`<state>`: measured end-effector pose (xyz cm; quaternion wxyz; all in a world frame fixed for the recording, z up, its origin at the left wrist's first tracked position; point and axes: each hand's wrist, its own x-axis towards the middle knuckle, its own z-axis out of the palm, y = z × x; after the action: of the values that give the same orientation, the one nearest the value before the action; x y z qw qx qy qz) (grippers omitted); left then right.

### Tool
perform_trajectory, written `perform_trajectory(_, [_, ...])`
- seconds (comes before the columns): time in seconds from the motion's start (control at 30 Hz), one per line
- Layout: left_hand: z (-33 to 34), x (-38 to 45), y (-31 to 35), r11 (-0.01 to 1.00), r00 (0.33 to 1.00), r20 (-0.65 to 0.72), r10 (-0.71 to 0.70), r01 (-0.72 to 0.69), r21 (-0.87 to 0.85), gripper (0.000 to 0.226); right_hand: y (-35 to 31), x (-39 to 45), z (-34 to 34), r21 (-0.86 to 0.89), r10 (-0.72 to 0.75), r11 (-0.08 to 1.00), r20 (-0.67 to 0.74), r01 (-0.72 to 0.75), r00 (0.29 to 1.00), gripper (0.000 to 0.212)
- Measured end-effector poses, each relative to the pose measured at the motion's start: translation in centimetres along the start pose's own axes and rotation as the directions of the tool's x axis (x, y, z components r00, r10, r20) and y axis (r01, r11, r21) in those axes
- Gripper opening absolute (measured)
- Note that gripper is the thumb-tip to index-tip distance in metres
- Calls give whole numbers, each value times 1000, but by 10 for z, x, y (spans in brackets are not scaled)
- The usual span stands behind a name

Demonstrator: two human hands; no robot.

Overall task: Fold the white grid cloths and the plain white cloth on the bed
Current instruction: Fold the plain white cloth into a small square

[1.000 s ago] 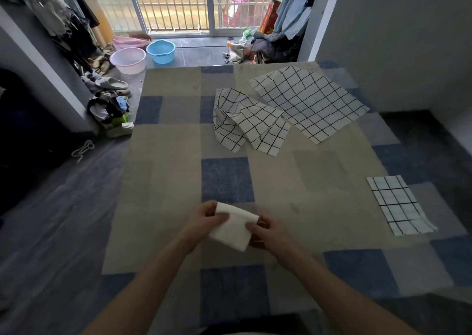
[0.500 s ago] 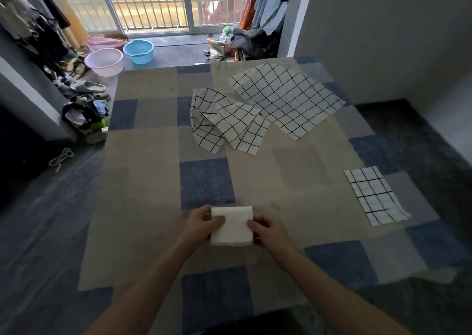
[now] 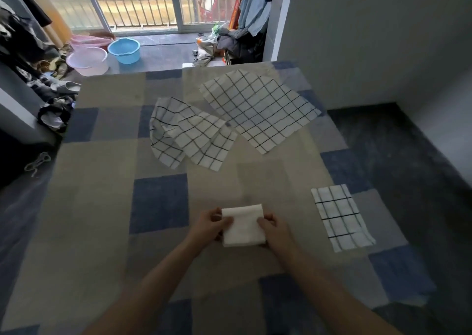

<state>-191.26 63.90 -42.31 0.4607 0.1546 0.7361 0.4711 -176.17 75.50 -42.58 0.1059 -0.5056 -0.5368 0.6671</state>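
While pressed flat on the bed (image 3: 102, 207) to keep its folds, plain cloth (image 3: 242, 226) pinched by left hand (image 3: 208, 226) and right hand (image 3: 274, 228); folded grid cloth (image 3: 341, 217) at three o'clock.

Checkered bed (image 3: 102, 207): three grid cloths (image 3: 260, 110) (image 3: 189, 135) (image 3: 341, 217), folded plain white cloth (image 3: 242, 226).

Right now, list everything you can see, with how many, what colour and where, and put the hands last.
Plain cloth: one, white, folded, near middle of bed.
Folded grid cloth: one, white with black lines, right of it.
Open grid cloth: one, spread flat, far side.
Crumpled grid cloth: one, left of the open one.
Bed cover: one, beige and blue squares.
Basins: blue, pink, on the floor, far left.
Left hand: holds the plain cloth's left edge.
Right hand: holds its right edge.
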Motion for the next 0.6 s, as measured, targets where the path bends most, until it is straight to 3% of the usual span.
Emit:
perform_trajectory(0.2, [110, 60, 59, 995, 999, -29, 39, -42, -86, 14, -51, 62, -115, -96, -88, 991, 48, 93, 995, 20])
perform_trajectory(0.3, [144, 78, 98, 981, 971, -210, 113, -143, -132, 30, -86, 103, -155, -129, -138, 982, 4, 137, 990, 15])
perform_trajectory(0.4, [156, 92, 122, 973, 927, -320, 194, -225, -60, 34, -117, 153, -177, -218, -199, 957, -19, 190, 980, 20])
perform_trajectory(0.6, [154, 108, 120, 961, 936, -259, 236, -187, 202, 20, -137, 216, -192, -454, -199, 875, -19, 169, 980, 21])
